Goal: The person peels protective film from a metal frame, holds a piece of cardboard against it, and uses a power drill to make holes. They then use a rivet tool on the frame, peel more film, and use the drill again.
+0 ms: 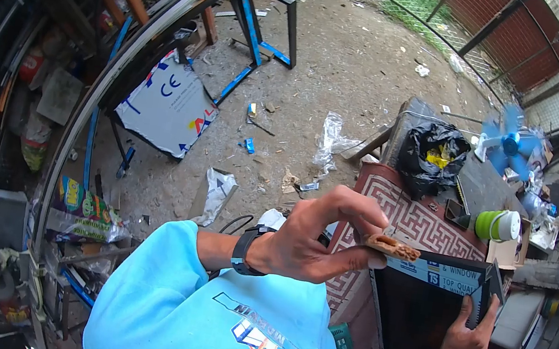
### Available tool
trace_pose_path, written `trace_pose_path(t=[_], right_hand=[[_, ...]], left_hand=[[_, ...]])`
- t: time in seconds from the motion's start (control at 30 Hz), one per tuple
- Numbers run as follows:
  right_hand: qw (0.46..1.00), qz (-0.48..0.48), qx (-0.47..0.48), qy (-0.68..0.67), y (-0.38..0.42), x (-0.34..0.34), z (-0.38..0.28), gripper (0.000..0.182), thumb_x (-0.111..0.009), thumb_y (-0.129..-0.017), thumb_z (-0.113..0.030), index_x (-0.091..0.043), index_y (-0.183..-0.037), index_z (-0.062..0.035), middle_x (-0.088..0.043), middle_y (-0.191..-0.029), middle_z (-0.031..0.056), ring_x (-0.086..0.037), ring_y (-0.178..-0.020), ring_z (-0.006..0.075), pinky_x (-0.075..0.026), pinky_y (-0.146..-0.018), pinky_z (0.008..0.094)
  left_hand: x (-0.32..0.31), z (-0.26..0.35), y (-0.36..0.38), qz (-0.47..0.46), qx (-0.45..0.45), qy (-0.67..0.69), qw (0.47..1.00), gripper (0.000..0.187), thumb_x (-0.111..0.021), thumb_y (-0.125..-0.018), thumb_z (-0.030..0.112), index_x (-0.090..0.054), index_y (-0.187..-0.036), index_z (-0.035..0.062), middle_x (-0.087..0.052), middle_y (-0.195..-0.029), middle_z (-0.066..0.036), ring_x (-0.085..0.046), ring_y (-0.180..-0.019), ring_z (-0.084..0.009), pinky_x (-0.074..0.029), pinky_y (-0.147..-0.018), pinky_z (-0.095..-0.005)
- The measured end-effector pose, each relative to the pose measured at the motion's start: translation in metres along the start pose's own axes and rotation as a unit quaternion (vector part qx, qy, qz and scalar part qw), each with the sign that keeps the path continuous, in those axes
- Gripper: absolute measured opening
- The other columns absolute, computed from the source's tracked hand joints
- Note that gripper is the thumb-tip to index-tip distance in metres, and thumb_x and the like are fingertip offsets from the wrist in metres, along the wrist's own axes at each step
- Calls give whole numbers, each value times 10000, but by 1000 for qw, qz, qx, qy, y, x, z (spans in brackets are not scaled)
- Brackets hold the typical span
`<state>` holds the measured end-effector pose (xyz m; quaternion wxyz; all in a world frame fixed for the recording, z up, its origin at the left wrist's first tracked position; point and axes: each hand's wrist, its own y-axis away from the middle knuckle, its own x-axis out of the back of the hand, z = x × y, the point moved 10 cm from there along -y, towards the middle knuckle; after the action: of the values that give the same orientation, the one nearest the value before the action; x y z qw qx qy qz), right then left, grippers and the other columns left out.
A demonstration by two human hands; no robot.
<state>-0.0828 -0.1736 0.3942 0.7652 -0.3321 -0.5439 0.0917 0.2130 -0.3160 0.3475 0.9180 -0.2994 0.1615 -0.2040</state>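
My left hand (327, 238), with a dark watch (245, 250) at the wrist, pinches a small brown, rough-edged piece (394, 247) between thumb and fingers. What that piece is made of I cannot make out. It is above the top edge of a black window frame (454, 275), which carries light-blue printed film. My right hand (467, 338) grips the frame's side near its upper right corner, thumb and a finger reaching up. The dark middle of the frame lies over a red patterned mat (423, 220).
A table (482, 181) at the right bears a black plastic bag (432, 153), a blue fan (510, 144) and a green-and-white jug (497, 225). At left, a curved metal bar (76, 124) rises near a film-covered panel (168, 103). Scraps litter the ground (324, 59).
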Motion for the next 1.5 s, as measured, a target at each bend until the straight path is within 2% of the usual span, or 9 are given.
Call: trace_pose_path(t=[0.53,0.57,0.73,0.8,0.9,1.03,1.2,1.33,1.5], right_hand=[[996,-56,-65,-22,6,-3,3,714,-346,-904,-606,-599,-1128,23,-609,-831,185,-546,-670,360,-413,-610,410],[998,-12,-55,-19,-1,1,-3,775,-326,-898,-630,-608,-1056,75,-544,-689,157,-487,-563,323,-355,-517,398],[998,-15,-64,-12,-3,4,-3,731,-418,-870,-620,-618,-1025,67,-486,-635,134,-452,-525,295,-326,-496,381],[998,-14,-57,-15,-7,7,-3,703,-483,-841,-612,-624,-1006,58,-478,-617,118,-460,-519,286,-336,-493,374],[997,-6,-76,-17,-8,10,0,662,-578,-779,-607,-636,-972,23,-488,-616,93,-485,-529,266,-367,-505,360],[994,11,-107,-3,-4,7,12,638,-622,-750,-594,-641,-979,1,-552,-681,74,-529,-582,238,-407,-546,342],[989,75,-116,52,19,33,8,652,-629,-794,-519,-545,-1211,-24,-594,-1051,154,-552,-1028,296,-429,-905,392],[761,123,-609,-187,220,14,64,599,-652,-833,-362,-462,-1300,-37,-538,-1193,211,-517,-1094,392,-408,-933,450],[618,-249,-743,-53,483,-127,-18,1102,-702,-670,-590,-101,-1469,-127,-386,-1255,345,-364,-1196,508,-385,-951,523]], left_hand=[[1,56,-110,-134,-268,302,905,53,-539,-773,-98,-582,-748,-76,-573,-717,-258,-593,-572,-333,-496,-488,-395],[-11,61,-111,-167,-325,198,910,202,-642,-825,67,-593,-1020,44,-649,-967,-175,-660,-744,-257,-565,-565,-273],[-46,40,-136,-223,-159,431,860,196,-477,-741,-153,-457,-560,-79,-563,-669,-300,-600,-585,-415,-530,-519,-473],[-67,44,-138,-220,-212,396,866,323,-630,-862,121,-508,-1161,116,-656,-944,-185,-666,-728,-281,-561,-562,-271],[-123,-20,-132,-270,-21,375,886,176,-624,-722,-31,-521,-865,-18,-630,-891,-267,-641,-793,-348,-528,-682,-421],[-232,-97,-98,-483,72,195,851,796,-838,-634,333,-475,-1233,-44,-573,-1172,-155,-551,-1093,-243,-434,-915,-355],[-283,-113,-69,-594,51,114,795,535,-816,-671,171,-598,-1133,12,-643,-1064,-89,-611,-981,-170,-477,-851,-300],[-280,-119,-70,-516,111,192,827,616,-825,-657,117,-540,-1196,24,-646,-1062,-90,-608,-978,-163,-484,-851,-286],[-278,-152,-55,-512,203,208,808,585,-819,-660,97,-575,-1186,21,-654,-1041,-43,-591,-916,-111,-472,-845,-268]])
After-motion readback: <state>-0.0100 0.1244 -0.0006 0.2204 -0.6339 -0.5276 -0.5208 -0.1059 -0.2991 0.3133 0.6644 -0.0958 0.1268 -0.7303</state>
